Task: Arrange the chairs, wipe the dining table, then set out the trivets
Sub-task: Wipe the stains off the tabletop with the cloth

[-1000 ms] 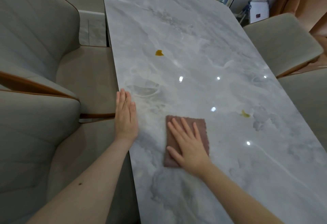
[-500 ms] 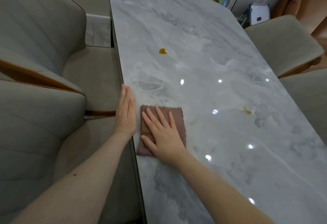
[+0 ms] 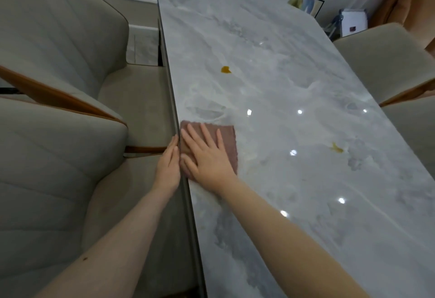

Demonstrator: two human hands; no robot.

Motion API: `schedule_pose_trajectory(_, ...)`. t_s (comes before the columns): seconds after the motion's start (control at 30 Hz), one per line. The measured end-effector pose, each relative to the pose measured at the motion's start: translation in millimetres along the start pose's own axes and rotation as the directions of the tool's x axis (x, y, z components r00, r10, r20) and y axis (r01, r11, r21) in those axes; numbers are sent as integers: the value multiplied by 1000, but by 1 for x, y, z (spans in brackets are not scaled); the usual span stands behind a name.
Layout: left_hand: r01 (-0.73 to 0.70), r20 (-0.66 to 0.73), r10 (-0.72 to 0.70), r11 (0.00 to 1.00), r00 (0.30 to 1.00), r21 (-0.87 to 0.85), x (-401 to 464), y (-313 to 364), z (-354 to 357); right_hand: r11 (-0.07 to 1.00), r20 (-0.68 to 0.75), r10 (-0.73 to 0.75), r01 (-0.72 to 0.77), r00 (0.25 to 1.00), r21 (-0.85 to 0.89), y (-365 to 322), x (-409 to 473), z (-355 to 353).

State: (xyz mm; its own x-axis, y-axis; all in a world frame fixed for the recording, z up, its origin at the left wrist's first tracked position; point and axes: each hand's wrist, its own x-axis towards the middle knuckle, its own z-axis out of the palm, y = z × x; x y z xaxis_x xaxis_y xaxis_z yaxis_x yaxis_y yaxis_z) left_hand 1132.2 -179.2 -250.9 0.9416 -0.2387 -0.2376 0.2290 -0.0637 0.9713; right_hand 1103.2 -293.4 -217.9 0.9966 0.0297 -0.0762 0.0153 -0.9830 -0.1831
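Two beige upholstered chairs are seen at the far left, the farther chair and the nearer chair, their seats tucked close under the long left edge of the dining table; little room is left between seat and edge; the left hand is held flat and upright against that edge, fingers straight and together, nothing grasped; just beside it, on the tabletop, the brown cloth is pressed down by the right hand, fingers straight and slightly spread, not curled round it; the cloth's left side is brought right up to the table edge and touches the left hand's fingers; compared with half a second ago, the cloth and right hand have been slid leftward to the edge, and the left hand has been shifted off the top onto the side; farther along the open marble, an orange stain and a yellowish stain remain unwiped, well apart from the cloth; at the right, another chair stands at the opposite edge
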Motion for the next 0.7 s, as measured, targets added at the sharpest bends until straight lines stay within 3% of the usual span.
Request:
schedule_pose_trajectory(0.07, 18, -7, -18, 1000, 1000, 13, -4, 4, 0, 996, 34, -91, 92, 995, -15, 8, -45, 1)
schedule_pose_trajectory(0.13, 27, -12, -27, 999, 1000, 18, -6, 5, 3, 996, 52, -82, 83, 995, -15, 40, -76, -2)
schedule_pose_trajectory(0.23, 38, -7, -38, 998, 999, 47, -9, 3, 6, 990, -11, 143, -143, 990, 13, 102, -87, -12)
schedule_pose_trajectory(0.33, 30, 10, -31, 995, 999, 93, -12, 0, 7, 904, -50, 427, -425, 903, 36, 131, -52, -16)
schedule_pose_trajectory(0.4, 26, 2, -27, 995, 1000, 101, -12, 0, 6, 853, -50, 523, -522, 851, 30, 117, -16, -15)
schedule_pose_trajectory(0.47, 30, 4, -31, 993, 1000, 115, -12, 2, 6, 877, -49, 480, -478, 876, 48, 89, 4, -13)
schedule_pose_trajectory(0.53, 24, 15, -26, 993, 1000, 112, -11, 3, 4, 943, -49, 331, -329, 942, 46, 54, -2, -5)
schedule_pose_trajectory(0.7, 23, -1, -23, 983, 1000, 185, -14, 5, 7, 1000, 28, -24, 24, 999, 15, 10, -94, 3)
